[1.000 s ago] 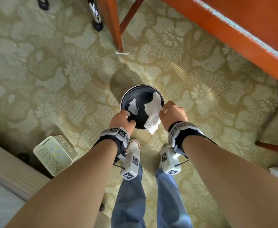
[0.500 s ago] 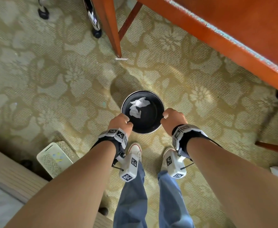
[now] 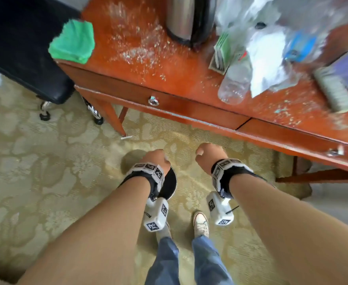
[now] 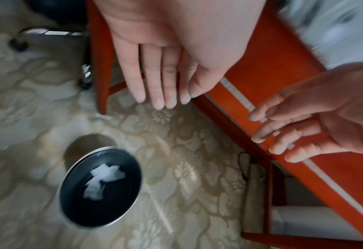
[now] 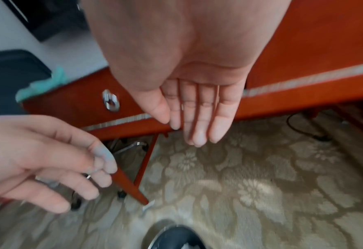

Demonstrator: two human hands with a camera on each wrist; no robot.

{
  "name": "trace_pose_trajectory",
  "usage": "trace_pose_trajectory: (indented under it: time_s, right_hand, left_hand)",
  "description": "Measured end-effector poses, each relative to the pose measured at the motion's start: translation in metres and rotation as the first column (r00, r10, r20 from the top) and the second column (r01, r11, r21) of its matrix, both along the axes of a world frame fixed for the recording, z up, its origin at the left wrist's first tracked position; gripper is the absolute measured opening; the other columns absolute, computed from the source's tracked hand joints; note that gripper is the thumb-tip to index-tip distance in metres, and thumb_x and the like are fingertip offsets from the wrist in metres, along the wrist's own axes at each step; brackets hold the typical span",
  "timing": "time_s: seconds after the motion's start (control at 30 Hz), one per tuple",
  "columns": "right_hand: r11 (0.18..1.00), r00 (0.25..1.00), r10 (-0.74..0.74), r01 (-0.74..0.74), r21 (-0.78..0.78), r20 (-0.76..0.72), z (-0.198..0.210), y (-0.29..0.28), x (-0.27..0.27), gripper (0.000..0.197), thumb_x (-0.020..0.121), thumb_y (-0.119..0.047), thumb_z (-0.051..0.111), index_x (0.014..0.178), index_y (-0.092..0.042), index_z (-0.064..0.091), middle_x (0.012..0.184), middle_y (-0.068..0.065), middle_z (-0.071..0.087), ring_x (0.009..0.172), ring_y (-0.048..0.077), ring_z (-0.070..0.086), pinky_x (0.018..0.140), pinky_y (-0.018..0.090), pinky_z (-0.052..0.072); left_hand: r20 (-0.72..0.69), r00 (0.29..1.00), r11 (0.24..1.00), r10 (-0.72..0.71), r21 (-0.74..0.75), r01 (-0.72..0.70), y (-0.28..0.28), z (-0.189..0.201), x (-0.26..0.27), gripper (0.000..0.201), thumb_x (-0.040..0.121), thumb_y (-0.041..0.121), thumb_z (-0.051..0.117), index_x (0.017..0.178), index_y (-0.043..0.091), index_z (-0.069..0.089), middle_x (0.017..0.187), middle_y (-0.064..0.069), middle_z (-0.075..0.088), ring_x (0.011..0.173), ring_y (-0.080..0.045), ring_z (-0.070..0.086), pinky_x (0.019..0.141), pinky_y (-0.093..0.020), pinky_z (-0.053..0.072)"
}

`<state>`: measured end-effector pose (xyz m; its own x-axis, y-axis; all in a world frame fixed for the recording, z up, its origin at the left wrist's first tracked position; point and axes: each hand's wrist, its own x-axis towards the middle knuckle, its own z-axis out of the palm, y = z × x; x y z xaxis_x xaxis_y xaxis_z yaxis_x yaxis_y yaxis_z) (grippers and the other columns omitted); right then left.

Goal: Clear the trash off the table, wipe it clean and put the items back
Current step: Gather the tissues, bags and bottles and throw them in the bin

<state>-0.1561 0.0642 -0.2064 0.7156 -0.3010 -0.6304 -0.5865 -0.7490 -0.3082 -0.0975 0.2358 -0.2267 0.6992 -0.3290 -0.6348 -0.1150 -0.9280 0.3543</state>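
Note:
Both hands hang empty over the carpet in front of the red-brown table [image 3: 189, 77]. My left hand [image 4: 162, 91] has its fingers straight and together, above the black trash bin [image 4: 101, 187]. White crumpled tissues [image 4: 104, 179] lie inside the bin. My right hand [image 5: 194, 118] is also flat and holds nothing. In the head view the left hand [image 3: 155, 159] covers most of the bin [image 3: 170, 185], and the right hand [image 3: 207, 155] is beside it. Crumbs [image 3: 140, 50] are scattered over the tabletop. A green cloth [image 3: 73, 42] lies on its left corner.
On the table stand a steel kettle [image 3: 187, 17], a lying plastic bottle [image 3: 234, 83], clear plastic bags [image 3: 271, 48] and a book [image 3: 341, 83]. A black wheeled chair [image 3: 20, 44] is at the left. A paper scrap [image 3: 126, 137] lies by the table leg.
The white tissue dropped from my right hand into the bin. Both hands lifted away from the bin rim and opened. The head view tilted up onto the tabletop.

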Motion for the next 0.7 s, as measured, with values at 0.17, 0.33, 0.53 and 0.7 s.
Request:
trace_pose_trajectory:
  time_s: [0.17, 0.33, 0.53, 0.7]
  right_hand:
    - [0.987, 0.984, -0.114, 0.128, -0.098, 0.134, 0.135, -0.060, -0.009, 0.027, 0.090, -0.014, 0.044, 0.102, -0.010, 0.069, 0.104, 0.014, 0.068, 0.085, 0.030, 0.061, 0.072, 0.034, 0.053]
    - [0.943, 0.948, -0.210, 0.261, -0.206, 0.238, 0.226, -0.132, -0.035, 0.028, 0.093, -0.016, 0.049, 0.111, -0.009, 0.069, 0.112, 0.017, 0.068, 0.101, 0.034, 0.064, 0.080, 0.033, 0.051]
    - [0.915, 0.952, -0.198, 0.265, -0.305, 0.234, 0.261, -0.188, -0.040, 0.017, 0.096, -0.009, 0.041, 0.095, -0.009, 0.058, 0.097, 0.012, 0.059, 0.084, 0.030, 0.057, 0.068, 0.029, 0.042]
    - [0.944, 0.980, -0.104, 0.150, -0.294, 0.167, 0.236, -0.229, -0.004, 0.022, 0.092, -0.009, 0.042, 0.100, -0.008, 0.062, 0.103, 0.011, 0.064, 0.083, 0.026, 0.054, 0.069, 0.030, 0.045]
  left_hand:
    - [0.149, 0.987, 0.985, -0.053, -0.153, 0.076, -0.064, 0.143, 0.021, 0.018, 0.096, 0.015, 0.052, 0.091, 0.023, 0.068, 0.094, -0.001, 0.071, 0.080, -0.021, 0.064, 0.071, -0.029, 0.054]
    - [0.364, 0.919, 0.965, -0.149, -0.148, 0.216, -0.117, 0.243, 0.040, 0.027, 0.096, 0.017, 0.042, 0.086, 0.016, 0.067, 0.098, -0.009, 0.071, 0.092, -0.033, 0.065, 0.068, -0.030, 0.046]
    - [0.435, 0.875, 0.959, -0.213, -0.080, 0.273, -0.161, 0.266, 0.060, 0.025, 0.096, 0.020, 0.047, 0.077, 0.020, 0.063, 0.092, -0.009, 0.069, 0.080, -0.031, 0.061, 0.068, -0.032, 0.047]
    - [0.387, 0.892, 0.961, -0.234, -0.046, 0.272, -0.201, 0.243, 0.084, 0.022, 0.093, 0.022, 0.052, 0.073, 0.027, 0.056, 0.095, -0.005, 0.071, 0.076, -0.026, 0.061, 0.068, -0.029, 0.046]
